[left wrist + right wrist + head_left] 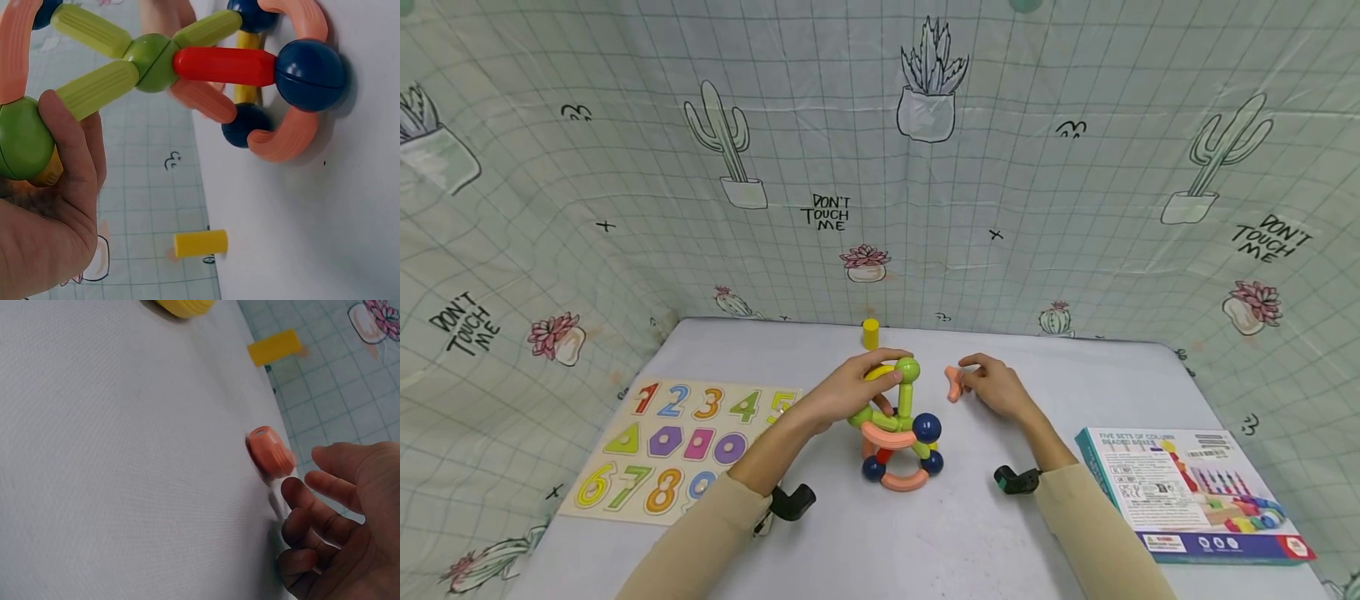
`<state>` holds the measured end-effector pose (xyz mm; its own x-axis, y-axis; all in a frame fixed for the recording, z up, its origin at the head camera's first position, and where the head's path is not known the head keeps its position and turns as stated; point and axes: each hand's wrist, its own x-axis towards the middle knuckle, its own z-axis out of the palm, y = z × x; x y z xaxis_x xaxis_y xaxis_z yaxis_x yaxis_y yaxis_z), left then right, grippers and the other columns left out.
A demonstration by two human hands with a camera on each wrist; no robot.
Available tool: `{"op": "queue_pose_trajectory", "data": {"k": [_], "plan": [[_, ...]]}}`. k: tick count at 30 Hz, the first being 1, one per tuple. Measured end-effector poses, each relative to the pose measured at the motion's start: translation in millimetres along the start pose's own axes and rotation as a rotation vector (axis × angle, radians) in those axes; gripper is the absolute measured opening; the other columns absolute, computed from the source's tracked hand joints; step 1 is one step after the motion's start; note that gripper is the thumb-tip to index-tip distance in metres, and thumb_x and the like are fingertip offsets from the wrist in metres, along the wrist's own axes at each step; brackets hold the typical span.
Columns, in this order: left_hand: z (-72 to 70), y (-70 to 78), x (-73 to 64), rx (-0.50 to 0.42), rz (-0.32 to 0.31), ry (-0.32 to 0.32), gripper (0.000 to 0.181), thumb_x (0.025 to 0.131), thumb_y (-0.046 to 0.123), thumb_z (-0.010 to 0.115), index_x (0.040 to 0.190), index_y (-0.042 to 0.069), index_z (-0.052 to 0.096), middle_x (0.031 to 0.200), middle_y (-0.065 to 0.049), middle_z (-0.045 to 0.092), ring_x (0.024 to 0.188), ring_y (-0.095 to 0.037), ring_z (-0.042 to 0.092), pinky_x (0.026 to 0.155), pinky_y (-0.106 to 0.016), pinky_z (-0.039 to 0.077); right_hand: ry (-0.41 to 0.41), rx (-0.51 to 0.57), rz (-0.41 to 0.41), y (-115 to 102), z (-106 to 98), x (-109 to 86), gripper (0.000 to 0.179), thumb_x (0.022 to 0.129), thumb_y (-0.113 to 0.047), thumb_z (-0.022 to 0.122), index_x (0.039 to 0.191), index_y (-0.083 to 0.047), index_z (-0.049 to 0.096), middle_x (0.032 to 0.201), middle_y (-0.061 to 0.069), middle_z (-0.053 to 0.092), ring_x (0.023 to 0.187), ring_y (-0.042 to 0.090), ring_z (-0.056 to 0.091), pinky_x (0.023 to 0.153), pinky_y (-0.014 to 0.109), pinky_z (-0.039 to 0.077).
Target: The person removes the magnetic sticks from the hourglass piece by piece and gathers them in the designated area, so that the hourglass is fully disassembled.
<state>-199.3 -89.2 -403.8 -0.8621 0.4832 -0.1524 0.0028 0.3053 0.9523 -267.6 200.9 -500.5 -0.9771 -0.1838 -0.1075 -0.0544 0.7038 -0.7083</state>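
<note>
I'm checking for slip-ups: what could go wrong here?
The left grip holds the multicoloured plastic-looking ball-and-rod structure high up; pressure could tip it.
The right grip, close beside the curved orange plastic-looking piece, might nudge it away.
The upright yellow cylinder near the far edge of the white table could topple if bumped.

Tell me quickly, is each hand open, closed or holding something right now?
Left hand: closed, holding the upper part of the ball-and-stick model.
Right hand: open, holding nothing, fingers beside the loose orange curved piece.
</note>
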Motion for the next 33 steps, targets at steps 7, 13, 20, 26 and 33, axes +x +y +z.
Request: {"op": "queue_pose_trajectory", "data": {"k": [7, 13, 20, 26, 33], "plan": [[-1.3, 2.0, 2.0, 0.008, -0.027, -0.004, 0.042, 0.105, 0.032, 0.056, 0.146, 0.029, 0.051, 0.125, -0.008, 0.063, 0.079, -0.023, 0.071, 0.066, -0.028, 0.052, 0.046, 0.110, -0.158, -29, -6, -11.2, 0.037, 0.102, -0.034, 0.058, 0.132, -0.013, 0.063, 0.100, 0.009, 0.068, 0.082, 0.028, 0.062, 0.069, 0.037, 0.048], [-2.2, 4.8, 3.2, 0.027, -0.054, 0.020, 0.046, 0.104, 0.035, 0.056, 0.147, 0.021, 0.046, 0.122, -0.011, 0.063, 0.079, -0.023, 0.072, 0.072, -0.030, 0.052, -0.090, 0.303, -0.340, -74, -11, -29.5, 0.038, 0.102, -0.038, 0.060, 0.135, -0.019, 0.059, 0.103, 0.009, 0.065, 0.077, 0.037, 0.062, 0.064, 0.040, 0.053], [-0.7, 4.3, 2.7, -0.029, -0.090, 0.036, 0.043, 0.104, 0.034, 0.057, 0.139, 0.012, 0.044, 0.121, -0.016, 0.065, 0.081, -0.022, 0.073, 0.076, -0.031, 0.052, -0.166, 0.278, -0.461, -94, -7, -41.5, 0.041, 0.101, -0.028, 0.062, 0.142, -0.024, 0.056, 0.120, 0.002, 0.064, 0.090, 0.023, 0.062, 0.067, 0.034, 0.051], [-1.5, 1.0, -1.9, -0.039, -0.087, 0.052, 0.036, 0.105, 0.031, 0.055, 0.134, 0.012, 0.047, 0.124, -0.014, 0.067, 0.086, -0.022, 0.073, 0.084, -0.034, 0.052, -0.176, 0.257, -0.463, -95, -1, -44.3, 0.041, 0.099, -0.022, 0.067, 0.139, -0.023, 0.058, 0.126, -0.001, 0.063, 0.103, 0.023, 0.060, 0.082, 0.040, 0.051], [-2.8, 0.3, -5.1, -0.023, -0.105, 0.068, 0.033, 0.106, 0.031, 0.052, 0.135, 0.015, 0.052, 0.120, -0.008, 0.071, 0.088, -0.020, 0.073, 0.093, -0.042, 0.050, -0.134, 0.218, -0.442, -99, 1, -45.6, 0.038, 0.097, -0.014, 0.067, 0.135, -0.015, 0.060, 0.121, 0.003, 0.065, 0.101, 0.026, 0.061, 0.083, 0.041, 0.050]]}}
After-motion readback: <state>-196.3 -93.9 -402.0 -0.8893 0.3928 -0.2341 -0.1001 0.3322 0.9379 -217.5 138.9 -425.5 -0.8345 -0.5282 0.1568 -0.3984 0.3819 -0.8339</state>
